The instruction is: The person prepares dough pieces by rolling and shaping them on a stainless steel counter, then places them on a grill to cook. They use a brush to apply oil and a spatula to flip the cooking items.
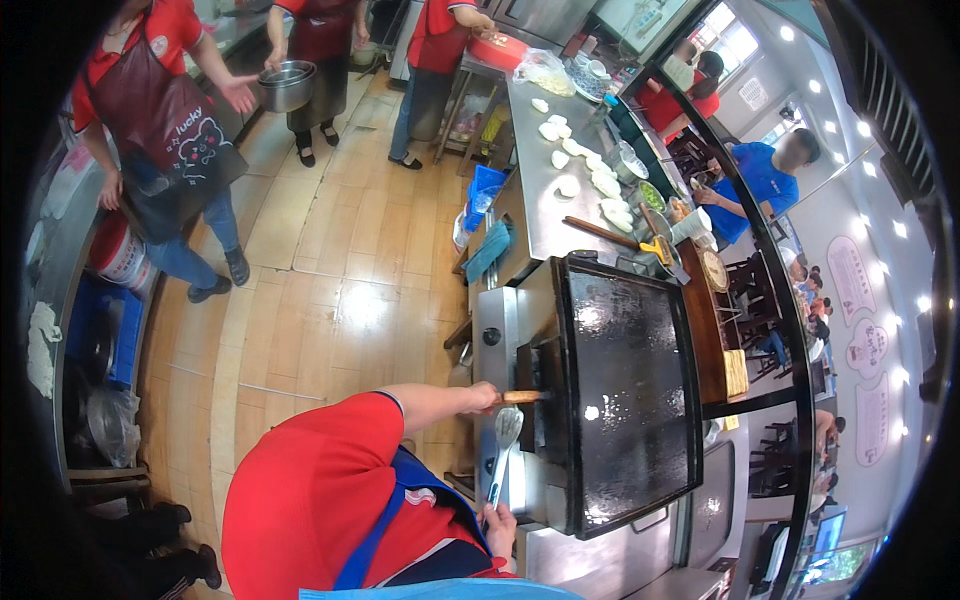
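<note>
My left hand grips a wooden handle at the near side of a large flat griddle. What the handle belongs to is hard to tell against the dark metal. In my right hand, lower in the picture, are metal tongs, their broad ends pointing towards the left hand. The griddle's black plate looks wet or oily and reflects light. Below its raised rim runs a steel front panel with a dark knob.
Pale dough pieces lie on a steel counter beyond the griddle. A yellow-headed scraper and a wooden rolling pin rest near its end. Co-workers stand across the tiled floor, one holding metal bowls. Diners sit behind the glass partition.
</note>
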